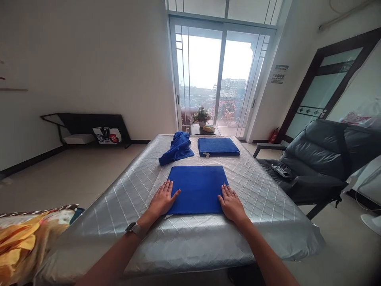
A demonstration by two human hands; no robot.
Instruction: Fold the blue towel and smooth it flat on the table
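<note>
A blue towel [197, 188], folded into a flat rectangle, lies in front of me on the silver quilted table cover [131, 190]. At its left edge rests my left hand [163, 197], fingers stretched out and thumb on the fabric. My right hand [232, 201] lies flat along the right edge, fingers extended. Neither hand grips anything. Behind the towel, a stack of folded blue towels [218, 146] with a small white tag sits to the right. Left of that stack is a crumpled blue towel [177, 149].
A dark recliner [315, 155] with a remote-like device [280, 171] on its seat stands to the right. Beyond the table's far edge, a potted plant [201, 115] stands before the sliding glass door [220, 75]. Yellow fabric [20, 238] lies at lower left.
</note>
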